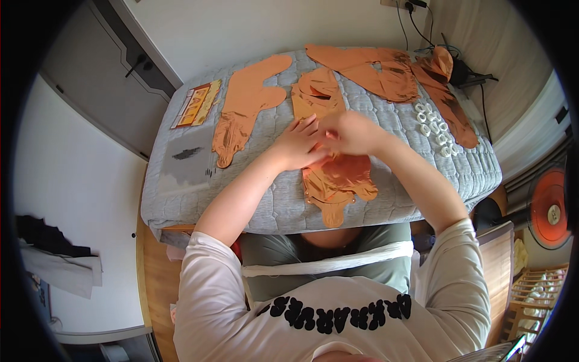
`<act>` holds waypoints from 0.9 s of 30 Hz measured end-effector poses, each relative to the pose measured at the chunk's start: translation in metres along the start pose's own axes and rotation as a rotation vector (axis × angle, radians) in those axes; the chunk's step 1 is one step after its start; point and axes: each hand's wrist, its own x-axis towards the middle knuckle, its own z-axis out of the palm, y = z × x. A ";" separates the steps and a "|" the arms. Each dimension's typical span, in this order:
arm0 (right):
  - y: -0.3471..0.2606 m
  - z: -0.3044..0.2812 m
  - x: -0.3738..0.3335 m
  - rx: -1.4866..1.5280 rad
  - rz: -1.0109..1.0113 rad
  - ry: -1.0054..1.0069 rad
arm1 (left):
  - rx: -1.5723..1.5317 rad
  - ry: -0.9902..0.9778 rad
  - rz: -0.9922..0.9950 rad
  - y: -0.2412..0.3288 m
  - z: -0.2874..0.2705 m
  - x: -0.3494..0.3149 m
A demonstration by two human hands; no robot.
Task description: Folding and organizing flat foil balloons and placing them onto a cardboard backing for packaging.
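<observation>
A flat copper-coloured foil balloon lies on the quilted bed in front of me, its narrow rounded tab pointing toward my lap. My left hand rests flat on its middle, palm down with fingers apart. Beside it, my right hand is curled over the same balloon and slightly smeared by motion. Its fingertips are partly hidden, so anything small in them does not show. Beyond my hands, the balloon's upper part has an opening through it.
More flat foil balloons lie left, far right and right on the mattress. Small white rings cluster at right. A printed packet and clear plastic bag lie left. A fan stands beside the bed.
</observation>
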 end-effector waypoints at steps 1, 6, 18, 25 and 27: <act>-0.007 0.001 -0.009 -0.041 -0.123 -0.149 | -0.056 0.061 0.026 0.001 0.000 0.002; -0.003 0.022 -0.035 -0.178 -0.406 -0.267 | 0.035 0.010 0.044 0.016 -0.009 0.005; 0.009 0.036 -0.039 -0.212 -0.488 -0.207 | -0.828 0.029 -0.096 -0.011 -0.021 0.023; 0.007 0.039 -0.037 -0.184 -0.502 -0.272 | -0.317 0.271 0.000 -0.058 -0.024 0.021; 0.012 0.038 -0.039 -0.179 -0.498 -0.266 | -0.112 0.366 -0.170 -0.059 -0.020 0.022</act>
